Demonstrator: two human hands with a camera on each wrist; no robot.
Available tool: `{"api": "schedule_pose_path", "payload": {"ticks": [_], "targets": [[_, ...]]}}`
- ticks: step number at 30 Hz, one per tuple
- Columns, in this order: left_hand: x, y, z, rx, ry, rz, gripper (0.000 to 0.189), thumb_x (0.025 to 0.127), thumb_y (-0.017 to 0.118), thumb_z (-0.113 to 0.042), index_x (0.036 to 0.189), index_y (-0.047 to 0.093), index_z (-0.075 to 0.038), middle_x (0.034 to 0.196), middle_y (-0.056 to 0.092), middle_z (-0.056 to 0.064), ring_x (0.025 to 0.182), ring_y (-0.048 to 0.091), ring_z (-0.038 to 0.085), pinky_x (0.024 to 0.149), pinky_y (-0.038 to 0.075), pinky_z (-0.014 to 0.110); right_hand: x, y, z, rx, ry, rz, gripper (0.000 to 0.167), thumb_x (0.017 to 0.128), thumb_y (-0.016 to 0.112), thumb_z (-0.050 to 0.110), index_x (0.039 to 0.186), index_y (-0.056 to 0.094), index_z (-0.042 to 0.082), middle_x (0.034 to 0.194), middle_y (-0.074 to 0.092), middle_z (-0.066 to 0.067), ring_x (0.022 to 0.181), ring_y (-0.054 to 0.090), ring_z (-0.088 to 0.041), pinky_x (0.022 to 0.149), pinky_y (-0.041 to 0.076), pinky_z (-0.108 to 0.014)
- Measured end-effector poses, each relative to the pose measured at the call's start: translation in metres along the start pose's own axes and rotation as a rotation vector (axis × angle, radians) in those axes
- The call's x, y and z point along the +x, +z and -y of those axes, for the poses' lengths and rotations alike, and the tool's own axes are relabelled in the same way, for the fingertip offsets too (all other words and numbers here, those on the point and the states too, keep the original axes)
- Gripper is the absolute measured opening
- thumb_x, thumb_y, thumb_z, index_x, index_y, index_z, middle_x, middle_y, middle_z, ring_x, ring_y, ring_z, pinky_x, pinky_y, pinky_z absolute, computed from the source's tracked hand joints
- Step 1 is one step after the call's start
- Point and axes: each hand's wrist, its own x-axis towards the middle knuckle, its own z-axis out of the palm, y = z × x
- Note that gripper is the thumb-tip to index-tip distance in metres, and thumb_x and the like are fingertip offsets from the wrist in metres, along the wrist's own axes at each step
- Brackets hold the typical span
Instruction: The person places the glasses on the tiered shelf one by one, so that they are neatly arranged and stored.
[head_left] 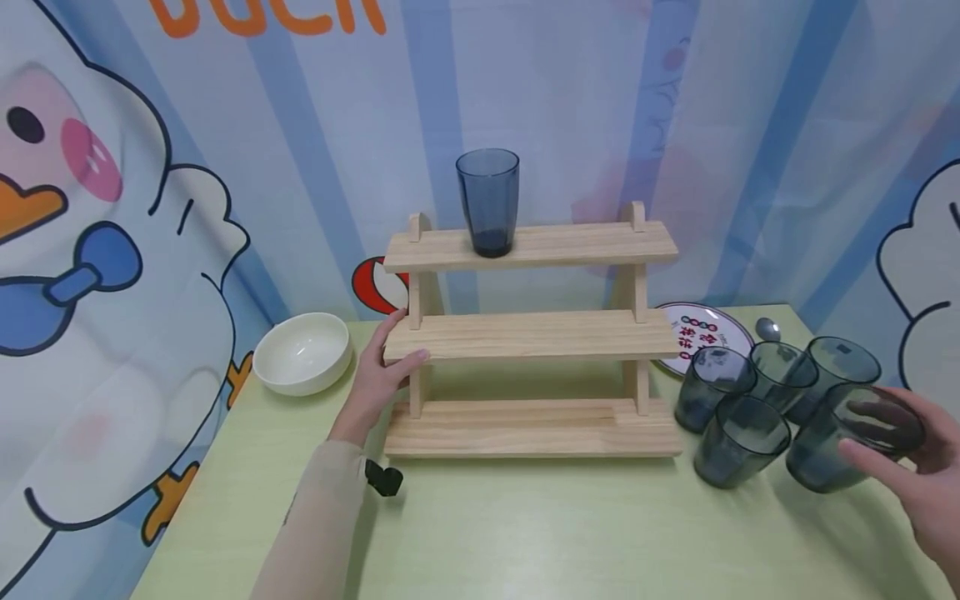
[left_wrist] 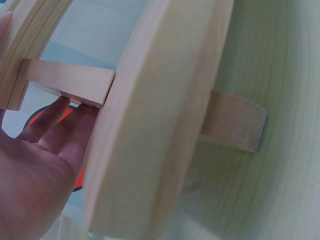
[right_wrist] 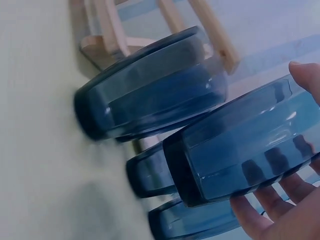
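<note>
A three-tier wooden stand point(head_left: 525, 333) is at the middle of the table. My left hand point(head_left: 372, 379) grips the left end of its middle board, thumb at the front edge; in the left wrist view its fingers point(left_wrist: 50, 122) reach behind the board, against an upright point(left_wrist: 70, 80). At the right, my right hand point(head_left: 930, 475) holds a blue-grey glass tumbler point(right_wrist: 240, 145), thumb on one side and fingers on the other. The held tumbler is tilted in front of several like tumblers point(head_left: 738, 454) beside the stand. Another tumbler point(head_left: 491, 200) is upright on the top board.
A white bowl point(head_left: 300, 358) is left of the stand. Behind the tumblers lie a printed plate point(head_left: 701, 329) and a spoon point(head_left: 767, 329), both partly covered. A patterned cloth point(head_left: 540, 100) hangs behind the pale green table point(head_left: 525, 533).
</note>
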Motion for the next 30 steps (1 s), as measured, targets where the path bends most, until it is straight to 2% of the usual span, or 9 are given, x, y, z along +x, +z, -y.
{"api": "schedule_pose_path", "payload": {"ticks": [4, 15, 23, 30], "targets": [[0.000, 0.000, -0.001, 0.002, 0.004, 0.000, 0.077, 0.099, 0.076, -0.025, 0.161, 0.036, -0.043, 0.160, 0.041, 0.006, 0.128, 0.058, 0.036, 0.106, 0.051, 0.057, 0.006, -0.006, 0.013, -0.003, -0.032, -0.012, 0.073, 0.091, 0.067, -0.020, 0.155, 0.049, 0.009, 0.125, 0.060, 0.028, 0.107, 0.059, 0.010, 0.090, 0.043, -0.003], [0.000, 0.000, 0.000, 0.004, 0.004, 0.003, 0.076, 0.099, 0.076, -0.025, 0.161, 0.036, -0.044, 0.159, 0.042, 0.006, 0.128, 0.059, 0.036, 0.106, 0.050, 0.056, 0.023, -0.010, 0.056, -0.020, -0.088, 0.017, 0.070, 0.096, 0.060, -0.016, 0.157, 0.046, 0.014, 0.126, 0.057, 0.030, 0.108, 0.055, 0.011, 0.086, 0.041, 0.001], [-0.001, 0.000, 0.000, 0.000, 0.005, 0.004, 0.076, 0.099, 0.076, -0.026, 0.161, 0.036, -0.044, 0.160, 0.041, 0.006, 0.129, 0.057, 0.037, 0.107, 0.050, 0.058, 0.042, 0.007, 0.087, 0.045, -0.177, 0.039, 0.073, 0.090, 0.064, -0.022, 0.155, 0.050, 0.007, 0.128, 0.062, 0.024, 0.108, 0.061, 0.004, 0.089, 0.046, -0.005], [0.000, 0.000, 0.001, 0.001, 0.006, 0.002, 0.076, 0.099, 0.076, -0.026, 0.160, 0.036, -0.044, 0.159, 0.042, 0.006, 0.129, 0.057, 0.036, 0.106, 0.050, 0.057, 0.056, 0.033, 0.118, 0.036, -0.115, 0.161, 0.074, 0.093, 0.073, -0.008, 0.158, 0.046, 0.017, 0.130, 0.060, 0.021, 0.114, 0.059, 0.004, 0.086, 0.047, -0.006]]}}
